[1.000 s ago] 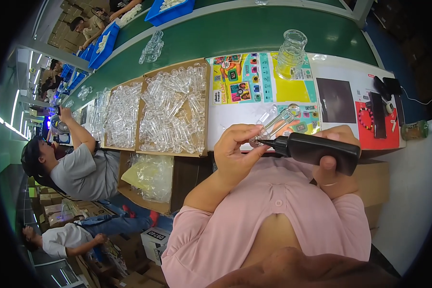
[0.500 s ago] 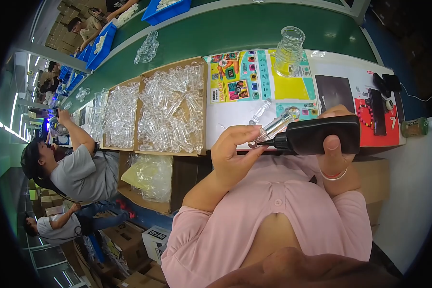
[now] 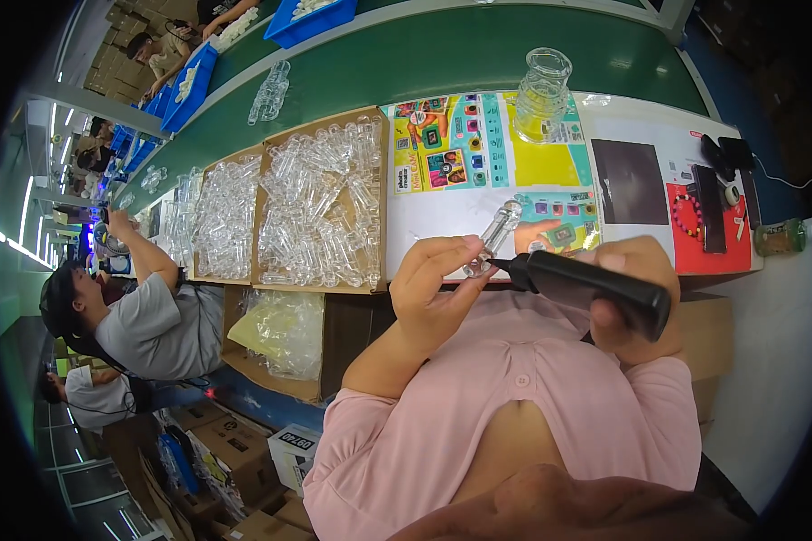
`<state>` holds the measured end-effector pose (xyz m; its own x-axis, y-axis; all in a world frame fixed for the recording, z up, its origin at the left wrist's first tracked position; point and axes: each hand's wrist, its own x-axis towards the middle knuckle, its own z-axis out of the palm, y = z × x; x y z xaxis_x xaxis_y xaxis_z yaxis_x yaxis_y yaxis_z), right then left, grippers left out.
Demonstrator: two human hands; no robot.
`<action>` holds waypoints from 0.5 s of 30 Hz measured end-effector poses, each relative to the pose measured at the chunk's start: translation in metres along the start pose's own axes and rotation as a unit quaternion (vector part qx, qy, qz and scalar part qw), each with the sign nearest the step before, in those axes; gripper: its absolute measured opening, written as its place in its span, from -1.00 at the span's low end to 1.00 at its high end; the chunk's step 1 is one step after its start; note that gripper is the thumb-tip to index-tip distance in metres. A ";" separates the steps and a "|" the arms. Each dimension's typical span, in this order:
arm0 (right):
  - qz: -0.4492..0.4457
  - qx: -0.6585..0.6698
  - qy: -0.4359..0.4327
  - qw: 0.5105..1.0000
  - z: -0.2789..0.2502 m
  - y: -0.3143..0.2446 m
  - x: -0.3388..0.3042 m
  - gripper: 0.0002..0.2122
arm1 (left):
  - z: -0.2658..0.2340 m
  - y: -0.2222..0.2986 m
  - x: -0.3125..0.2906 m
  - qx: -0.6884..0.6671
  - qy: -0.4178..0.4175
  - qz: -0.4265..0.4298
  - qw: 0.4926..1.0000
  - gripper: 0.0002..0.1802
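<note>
Between the fingertips of my left hand (image 3: pixel 435 278) is a small clear tube-shaped piece (image 3: pixel 499 230), its lower end pinched and its body slanting away to the upper right. My right hand (image 3: pixel 639 270) is wrapped round a black squeeze bottle (image 3: pixel 595 287), lying nearly level with its base tilted toward me. The bottle's thin pointed nozzle (image 3: pixel 502 264) meets the lower end of the clear piece; whether any liquid comes out is too small to tell.
Cardboard trays (image 3: pixel 385 203) on the left hold many clear pieces. A clear ribbed vase-like vessel (image 3: pixel 543 95) stands on the printed sheet (image 3: pixel 451 167). Farther right are a beaded bracelet (image 3: pixel 687 216) and a jar (image 3: pixel 780 238). Another person (image 3: pixel 162 325) sits at the left.
The clear piece has turned more upright in my left hand. My right hand has lowered slightly, and the bottle's base has dropped toward me. A person in the lower left background has shifted.
</note>
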<state>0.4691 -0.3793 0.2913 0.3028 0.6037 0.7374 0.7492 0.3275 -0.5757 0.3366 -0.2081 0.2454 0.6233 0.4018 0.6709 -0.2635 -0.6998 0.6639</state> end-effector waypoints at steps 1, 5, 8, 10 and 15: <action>-0.006 0.012 -0.018 1.000 -0.002 -0.002 0.003 -0.60 | 0.000 0.001 0.000 -0.001 -0.001 -0.013 1.000 -0.57; -0.012 0.039 -0.051 0.998 0.000 -0.005 -0.001 -0.60 | -0.002 -0.001 0.001 0.005 -0.006 -0.014 1.000 -0.55; -0.048 0.030 -0.073 0.996 -0.003 -0.005 -0.003 -0.61 | -0.004 -0.002 0.000 -0.001 -0.016 -0.022 1.000 -0.55; -0.065 0.034 -0.068 0.995 -0.002 -0.003 -0.003 -0.62 | -0.004 -0.003 -0.001 -0.067 -0.034 -0.074 0.994 -0.57; -0.081 0.062 0.035 0.994 0.005 -0.001 -0.011 -0.66 | -0.006 -0.004 -0.008 -0.270 -0.053 -0.196 0.941 -0.55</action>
<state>0.4621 -0.3828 0.2822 0.2285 0.4852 0.8440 0.7141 0.5056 -0.4841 0.3277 -0.2053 0.2393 0.8131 0.4846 0.3225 -0.3164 -0.0970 0.9436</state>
